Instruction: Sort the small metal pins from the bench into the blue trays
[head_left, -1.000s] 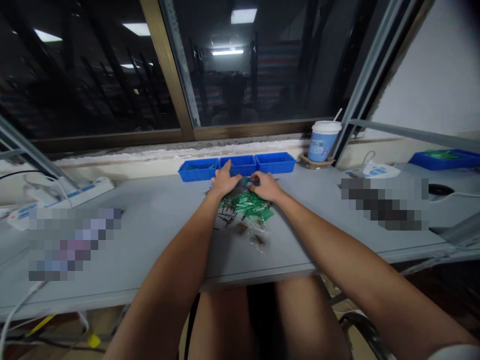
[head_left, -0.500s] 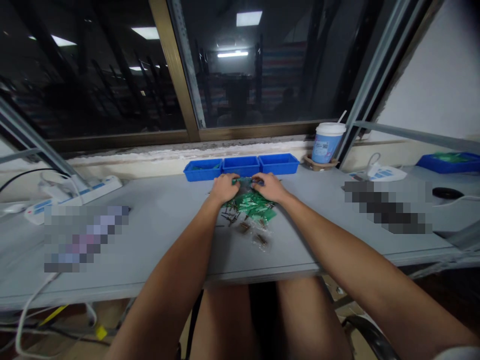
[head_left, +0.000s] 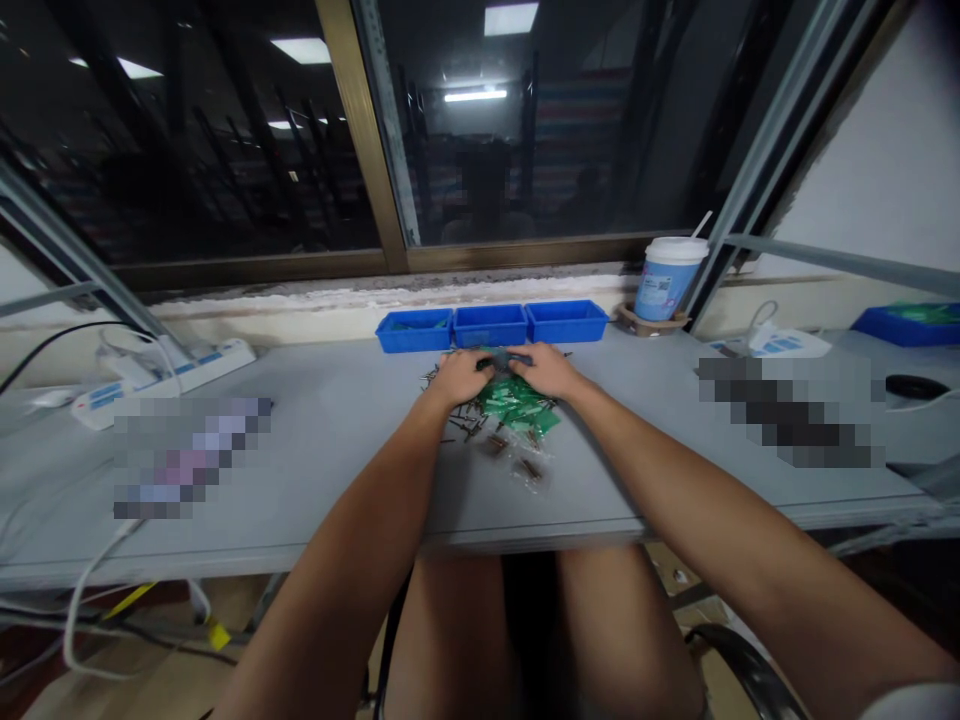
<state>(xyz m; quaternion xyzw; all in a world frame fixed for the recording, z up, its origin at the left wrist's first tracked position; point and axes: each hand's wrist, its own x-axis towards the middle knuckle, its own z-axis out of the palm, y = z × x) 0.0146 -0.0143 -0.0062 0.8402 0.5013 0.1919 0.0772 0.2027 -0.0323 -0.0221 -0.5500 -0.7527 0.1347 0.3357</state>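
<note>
Both hands meet over a pile in the middle of the grey table. My left hand [head_left: 463, 379] is closed, thumb and fingers pinching one side of a small see-through bag [head_left: 503, 361]. On the other side of this bag, my right hand [head_left: 551, 370] pinches it too. What is in the bag cannot be made out. Just below the hands lie many green pieces [head_left: 519, 402], heaped together. Loose dark screws [head_left: 466, 420] are scattered at their left. Nearer to me rest two clear packets [head_left: 531, 470] with brownish metal parts inside.
Three joined blue bins [head_left: 490, 325] stand behind the hands; the left one holds green pieces. A lidded blue cup [head_left: 670, 280] is at the back right. Power strips [head_left: 169, 382] lie at both sides. Another blue tray [head_left: 909, 326] sits far right. Blurred-out objects flank the work area.
The view has shifted slightly, so the scene sits a little further right. The hands have drawn a bit closer together around the small bag.
</note>
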